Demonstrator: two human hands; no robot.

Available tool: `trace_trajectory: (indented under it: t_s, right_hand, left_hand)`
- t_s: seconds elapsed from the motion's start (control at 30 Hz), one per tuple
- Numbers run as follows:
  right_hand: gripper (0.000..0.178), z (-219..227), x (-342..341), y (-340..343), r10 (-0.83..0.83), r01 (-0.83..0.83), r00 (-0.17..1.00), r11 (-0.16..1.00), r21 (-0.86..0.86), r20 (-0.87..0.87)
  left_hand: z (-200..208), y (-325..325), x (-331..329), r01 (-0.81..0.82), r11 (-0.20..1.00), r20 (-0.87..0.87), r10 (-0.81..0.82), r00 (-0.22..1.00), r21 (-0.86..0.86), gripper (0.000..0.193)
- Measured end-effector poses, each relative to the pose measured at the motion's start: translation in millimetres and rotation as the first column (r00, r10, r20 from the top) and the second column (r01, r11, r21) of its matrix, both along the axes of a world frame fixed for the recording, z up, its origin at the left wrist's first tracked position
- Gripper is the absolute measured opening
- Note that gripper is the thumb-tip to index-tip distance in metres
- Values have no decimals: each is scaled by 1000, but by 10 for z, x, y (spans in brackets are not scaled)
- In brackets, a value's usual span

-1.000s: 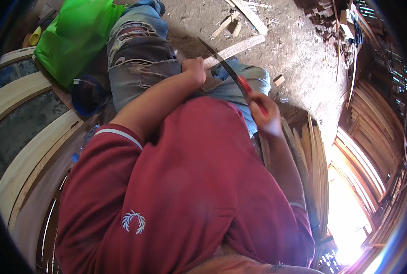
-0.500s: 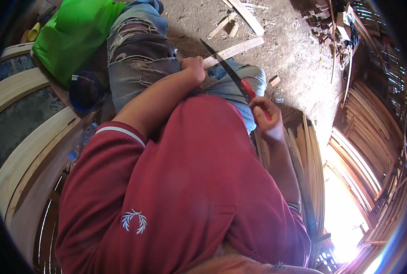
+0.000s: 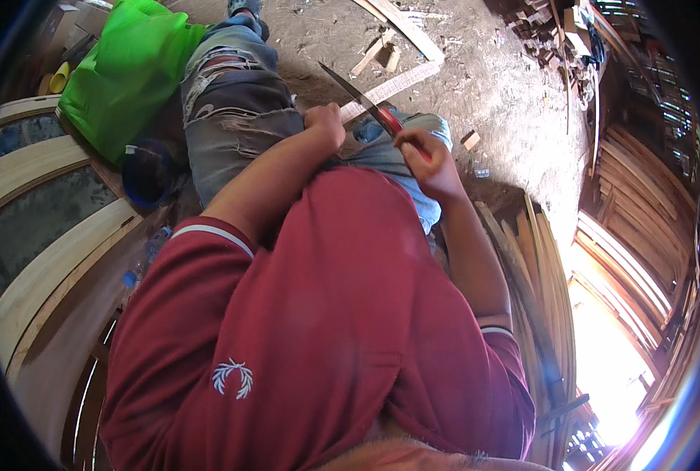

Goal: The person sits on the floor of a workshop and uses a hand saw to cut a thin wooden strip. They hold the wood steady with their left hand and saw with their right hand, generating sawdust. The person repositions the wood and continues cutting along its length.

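My right hand [image 3: 432, 165] is closed around the red handle of a long, dark, tapering blade [image 3: 351, 91]. Whether it is a saw or a knife I cannot tell. Its tip points up and to the left. The blade crosses over a pale, narrow wooden strip [image 3: 407, 80]; contact between them is unclear. At the strip's near end, my left hand [image 3: 324, 125] is closed on the wood, above my lap in torn jeans [image 3: 244, 129]. From there the strip slants away to the upper right.
Wood offcuts [image 3: 377, 53] and a longer board [image 3: 407, 30] lie on the dirt floor ahead. A green bag [image 3: 126, 78] and a dark bucket [image 3: 147, 174] stand left, near curved-looking panels [image 3: 40, 173]. Long wooden strips [image 3: 538, 259] are stacked at right.
My right hand and the blade have moved left and slightly up, so the handle is now nearer the strip. My left hand still holds the strip, with little shift.
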State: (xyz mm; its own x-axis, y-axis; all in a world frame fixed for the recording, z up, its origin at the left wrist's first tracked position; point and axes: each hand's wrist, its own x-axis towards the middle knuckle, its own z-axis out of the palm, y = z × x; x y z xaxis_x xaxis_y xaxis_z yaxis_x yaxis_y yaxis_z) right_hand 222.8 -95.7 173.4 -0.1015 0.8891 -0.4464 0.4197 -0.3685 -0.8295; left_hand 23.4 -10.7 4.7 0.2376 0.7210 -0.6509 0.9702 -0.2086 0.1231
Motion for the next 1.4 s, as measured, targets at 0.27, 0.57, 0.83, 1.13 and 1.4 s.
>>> trace_trajectory:
  t_s: [0.27,0.57,0.83,1.13,1.4]
  right_hand:
    - [17,849,352,-518,-131,125,991,984,-129,-41]
    - [18,-514,-112,158,-111,111,986,994,-6,-123]
    - [17,64,12,68,7,-6,1000,999,49,-22]
    - [15,647,264,-509,-144,142,989,986,-87,-17]
    - [19,-583,-288,209,-52,57,998,984,168,-31]
  left_hand:
    - [-5,-46,-2,-13,1000,15,13,1000,6,37]
    - [72,49,22,-30,998,-72,27,997,-47,43]
    - [-63,37,-16,-34,999,-7,34,999,-36,51]
    - [-29,30,-8,-7,999,-1,7,1000,-53,48]
    - [113,143,25,-66,997,-71,63,996,-37,44]
